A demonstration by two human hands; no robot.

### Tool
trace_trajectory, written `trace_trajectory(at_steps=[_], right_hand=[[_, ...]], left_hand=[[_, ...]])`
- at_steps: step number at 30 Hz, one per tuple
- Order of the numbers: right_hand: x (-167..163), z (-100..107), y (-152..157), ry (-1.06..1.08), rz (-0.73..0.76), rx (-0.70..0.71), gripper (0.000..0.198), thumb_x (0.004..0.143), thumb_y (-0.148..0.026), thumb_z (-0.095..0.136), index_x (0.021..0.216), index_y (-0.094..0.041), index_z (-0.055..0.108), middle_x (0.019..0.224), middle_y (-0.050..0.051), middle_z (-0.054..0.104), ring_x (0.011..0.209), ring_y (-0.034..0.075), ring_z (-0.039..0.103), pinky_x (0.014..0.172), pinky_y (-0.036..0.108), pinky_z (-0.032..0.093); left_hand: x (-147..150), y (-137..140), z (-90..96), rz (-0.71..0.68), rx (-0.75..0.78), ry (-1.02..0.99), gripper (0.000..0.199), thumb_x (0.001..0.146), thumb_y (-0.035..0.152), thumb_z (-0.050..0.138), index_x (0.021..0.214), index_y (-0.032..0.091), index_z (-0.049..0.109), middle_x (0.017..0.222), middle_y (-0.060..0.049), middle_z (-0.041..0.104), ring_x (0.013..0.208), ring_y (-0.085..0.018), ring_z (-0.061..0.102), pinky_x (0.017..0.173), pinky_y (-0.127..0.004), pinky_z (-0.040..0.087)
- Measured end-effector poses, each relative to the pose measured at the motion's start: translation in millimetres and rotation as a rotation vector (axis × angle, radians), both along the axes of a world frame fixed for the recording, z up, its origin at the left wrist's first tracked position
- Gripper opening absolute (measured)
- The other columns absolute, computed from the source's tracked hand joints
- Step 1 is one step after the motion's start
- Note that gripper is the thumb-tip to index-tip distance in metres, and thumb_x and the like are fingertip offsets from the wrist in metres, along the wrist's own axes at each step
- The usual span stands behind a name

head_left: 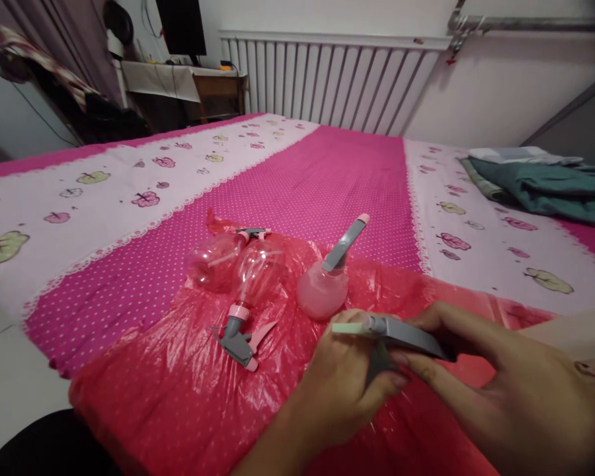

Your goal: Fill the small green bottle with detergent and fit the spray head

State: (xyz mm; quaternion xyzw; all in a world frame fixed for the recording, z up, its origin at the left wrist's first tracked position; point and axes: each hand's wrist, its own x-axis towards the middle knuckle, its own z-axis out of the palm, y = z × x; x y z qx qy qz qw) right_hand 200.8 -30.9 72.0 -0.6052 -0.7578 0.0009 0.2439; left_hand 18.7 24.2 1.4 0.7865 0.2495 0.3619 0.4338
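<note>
A grey trigger spray head (406, 336) with a pale green part is between my two hands. My right hand (520, 390) pinches its rear end between thumb and fingers. My left hand (332, 380) is closed around its lower part, which the fingers mostly hide; whether a bottle is attached cannot be seen. Just beyond my left hand stands a round spray bottle (322, 291), upright, its grey sprayer tipped with pink. To the left, two clear spray bottles lie on their sides: one bottle (258, 268) points its sprayer toward me, the other bottle (213, 261) lies behind it.
A crinkled red plastic bag (178, 396) lies under the bottles on a bed with a pink patterned sheet (297, 178). Folded dark green cloth (550, 185) sits at the right. A radiator (327, 82) and a desk (218, 86) with a monitor (182, 26) stand behind.
</note>
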Motion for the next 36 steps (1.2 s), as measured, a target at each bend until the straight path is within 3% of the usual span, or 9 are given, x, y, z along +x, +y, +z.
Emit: trace_trajectory(at_steps=[6,12,16,18,20,24,29,33,36], right_hand=[[-3.8,3.3,3.0,0.026,0.022,0.001,0.022,0.103,-0.041,0.064,0.099,-0.019,0.065,0.086,-0.004,0.064,0.068,0.004,0.06,0.058,0.01,0.047],[-8.9,10.1,5.4,0.07,0.049,0.124,0.027,0.106,-0.05,0.061,0.124,-0.03,0.061,0.111,-0.007,0.066,0.091,0.002,0.065,0.075,0.008,0.052],[-22.2,17.9,3.7,0.194,0.044,0.004,0.01,0.105,-0.034,0.065,0.111,-0.027,0.068,0.1,-0.009,0.065,0.087,0.0,0.061,0.074,0.008,0.048],[-30.3,22.1,2.6,0.32,-0.063,-0.061,0.005,0.104,-0.026,0.065,0.104,-0.025,0.07,0.096,-0.01,0.064,0.084,0.0,0.057,0.076,0.01,0.044],[-35.8,24.9,3.5,0.424,-0.084,-0.085,0.011,0.102,-0.019,0.065,0.102,-0.027,0.073,0.095,-0.011,0.064,0.084,-0.002,0.057,0.078,0.009,0.042],[-35.8,23.2,11.5,0.46,0.063,0.021,0.022,0.097,-0.012,0.067,0.105,-0.029,0.078,0.092,-0.012,0.066,0.081,-0.005,0.061,0.074,0.005,0.043],[-29.6,13.0,13.1,0.496,0.08,0.012,0.028,0.102,-0.013,0.06,0.11,-0.031,0.079,0.098,-0.006,0.065,0.088,-0.001,0.063,0.077,0.008,0.046],[-25.3,13.7,7.3,0.471,0.11,-0.034,0.042,0.1,-0.008,0.061,0.119,-0.042,0.074,0.105,-0.014,0.065,0.095,-0.006,0.062,0.085,0.001,0.044],[-25.8,19.9,3.5,0.442,0.092,-0.08,0.047,0.098,-0.001,0.058,0.118,-0.041,0.072,0.113,-0.018,0.064,0.103,-0.008,0.062,0.093,-0.001,0.042]], left_hand=[[1.7,1.8,3.0,0.016,-0.04,-0.05,0.022,0.108,0.03,0.05,0.115,0.019,0.067,0.119,-0.009,0.07,0.112,-0.027,0.062,0.103,-0.043,0.048],[1.3,3.6,2.8,-0.01,-0.094,-0.095,0.026,0.106,0.033,0.052,0.123,0.022,0.068,0.128,-0.009,0.069,0.121,-0.028,0.061,0.11,-0.045,0.047],[-1.0,1.4,4.4,-0.003,-0.173,-0.052,0.026,0.108,0.036,0.052,0.124,0.021,0.067,0.127,-0.01,0.069,0.121,-0.03,0.062,0.108,-0.049,0.049],[-2.7,-0.3,4.2,0.008,-0.191,-0.014,0.025,0.107,0.034,0.054,0.126,0.021,0.066,0.13,-0.01,0.068,0.124,-0.031,0.061,0.111,-0.051,0.049],[-4.1,-1.7,2.4,0.02,-0.184,0.022,0.027,0.105,0.031,0.058,0.13,0.023,0.064,0.133,-0.01,0.067,0.125,-0.031,0.061,0.112,-0.052,0.049],[-4.1,-1.7,-2.1,0.046,-0.17,0.069,0.039,0.101,0.028,0.065,0.14,0.026,0.059,0.135,-0.009,0.064,0.124,-0.032,0.061,0.112,-0.053,0.049],[-2.1,1.5,0.4,0.035,-0.117,0.012,0.025,0.106,0.034,0.058,0.129,0.026,0.065,0.131,-0.008,0.065,0.122,-0.03,0.059,0.111,-0.051,0.049],[0.4,2.2,2.8,0.037,-0.115,-0.054,0.031,0.11,0.047,0.051,0.126,0.024,0.065,0.129,-0.008,0.066,0.121,-0.03,0.059,0.11,-0.049,0.049],[2.7,2.2,3.3,0.044,-0.135,-0.057,0.025,0.112,0.042,0.049,0.123,0.025,0.064,0.125,-0.005,0.067,0.118,-0.026,0.061,0.107,-0.042,0.05]])
